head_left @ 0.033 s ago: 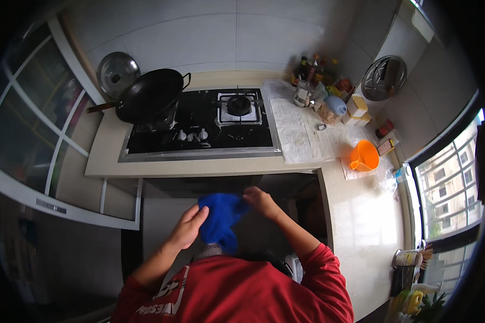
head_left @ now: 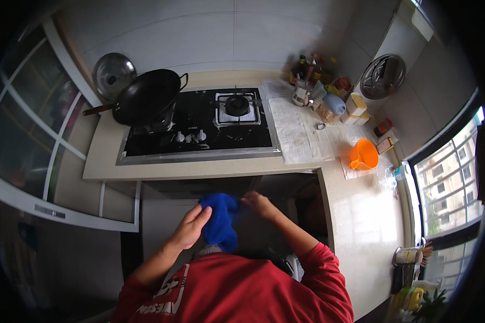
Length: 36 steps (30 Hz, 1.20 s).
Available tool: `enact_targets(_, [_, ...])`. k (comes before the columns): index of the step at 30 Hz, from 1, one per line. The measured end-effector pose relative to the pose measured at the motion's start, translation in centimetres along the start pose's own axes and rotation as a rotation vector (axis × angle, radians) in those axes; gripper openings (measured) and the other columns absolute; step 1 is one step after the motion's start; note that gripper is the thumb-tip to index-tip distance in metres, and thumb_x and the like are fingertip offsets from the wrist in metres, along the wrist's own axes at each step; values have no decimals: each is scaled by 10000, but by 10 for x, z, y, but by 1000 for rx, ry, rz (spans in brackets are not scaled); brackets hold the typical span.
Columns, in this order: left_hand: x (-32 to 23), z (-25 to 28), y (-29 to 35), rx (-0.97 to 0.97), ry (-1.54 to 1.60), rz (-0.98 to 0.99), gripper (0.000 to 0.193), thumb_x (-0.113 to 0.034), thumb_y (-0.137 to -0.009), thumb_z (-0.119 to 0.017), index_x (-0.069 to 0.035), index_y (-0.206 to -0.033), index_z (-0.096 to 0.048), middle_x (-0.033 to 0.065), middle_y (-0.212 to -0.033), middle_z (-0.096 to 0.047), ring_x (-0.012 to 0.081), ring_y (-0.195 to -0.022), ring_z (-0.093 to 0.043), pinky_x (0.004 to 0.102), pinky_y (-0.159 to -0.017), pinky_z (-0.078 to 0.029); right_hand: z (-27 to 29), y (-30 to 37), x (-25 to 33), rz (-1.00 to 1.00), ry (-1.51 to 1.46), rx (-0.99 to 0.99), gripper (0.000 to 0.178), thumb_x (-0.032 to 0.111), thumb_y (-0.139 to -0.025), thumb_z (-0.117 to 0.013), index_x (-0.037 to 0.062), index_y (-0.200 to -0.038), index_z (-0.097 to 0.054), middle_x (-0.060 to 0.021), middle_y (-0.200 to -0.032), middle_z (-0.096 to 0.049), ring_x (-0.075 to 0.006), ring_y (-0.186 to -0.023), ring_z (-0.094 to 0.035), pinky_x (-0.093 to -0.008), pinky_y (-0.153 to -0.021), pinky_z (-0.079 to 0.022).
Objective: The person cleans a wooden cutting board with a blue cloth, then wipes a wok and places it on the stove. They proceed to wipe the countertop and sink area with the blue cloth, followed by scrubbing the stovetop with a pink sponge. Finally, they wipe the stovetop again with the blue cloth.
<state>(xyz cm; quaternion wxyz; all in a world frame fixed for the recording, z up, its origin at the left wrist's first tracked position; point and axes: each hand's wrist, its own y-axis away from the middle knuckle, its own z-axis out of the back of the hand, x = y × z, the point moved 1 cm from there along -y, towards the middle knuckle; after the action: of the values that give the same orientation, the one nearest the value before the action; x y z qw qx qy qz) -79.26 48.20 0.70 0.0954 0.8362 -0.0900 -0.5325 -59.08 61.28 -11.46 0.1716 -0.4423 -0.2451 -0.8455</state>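
Observation:
A bunched blue cloth [head_left: 220, 222] hangs in front of my red shirt, below the counter's front edge. My left hand [head_left: 191, 226] is closed on its left side, thumb on top. At the cloth's upper right edge is my right hand [head_left: 258, 204]. Its fingers are curled together and slightly blurred, and seem to pinch a corner of the cloth.
A black wok [head_left: 148, 98] tilts on the left burner of the stove [head_left: 199, 141], its handle over the left counter end. An orange cup [head_left: 364, 155] stands on the right counter. Bottles [head_left: 310, 67] fill the back corner. A sliding glass door [head_left: 54, 211] borders the left.
The blue cloth has shifted a little in shape, its lower part spread wider. Both hands keep nearly the same place, and the view has drifted slightly.

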Motion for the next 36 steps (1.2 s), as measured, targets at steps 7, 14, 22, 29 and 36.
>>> enact_targets(7, [-44, 39, -68, 281, -20, 90, 402, -205, -987, -367, -3, -1335, -351, 108, -1288, -473, 188, -1175, -469, 338, -1006, -368, -55, -30, 56, -542, -1392, 542, 486, 423, -940, -423, 76, -1279, -452, -89, -1079, -611, -204, -974, -607, -396, -887, -477])
enact_targets(14, [-91, 70, -115, 261, -227, -105, 413, -217, -983, -396, 12, -1327, -384, 52, -1195, -538, 117, -1060, -498, 258, -911, -389, 19, -76, 56, -70, -1525, 145, 380, 94, -827, -554, 63, -1195, -466, -117, -1171, -549, -246, -1075, -546, -405, -927, -449])
enact_targets(22, [-96, 78, -182, -36, -964, -556, 157, -112, -903, -545, 26, -958, -596, 19, -783, -556, 86, -728, -485, 224, -679, -400, 112, -102, 46, -37, -1217, -123, 323, -4, -863, -545, 75, -1170, -479, -43, -898, -616, -134, -831, -586, -280, -741, -478])
enact_targets(29, [-64, 63, -207, -299, -44, -44, 277, 0, -809, -616, 7, -1076, -543, 58, -912, -630, 113, -814, -607, 226, -745, -479, 156, -126, 45, 194, -274, -170, 315, 34, -816, -609, 17, -1122, -534, -109, -935, -603, -204, -846, -589, -314, -731, -474])
enact_targets(36, [-66, 57, -197, -185, -1024, -128, 227, -11, -706, -715, -11, -922, -648, 111, -911, -660, 221, -805, -650, 292, -731, -506, 196, -100, 84, 224, 240, -50, 243, 1, -757, -608, 31, -998, -597, -162, -1000, -538, -312, -869, -574, -350, -772, -476])
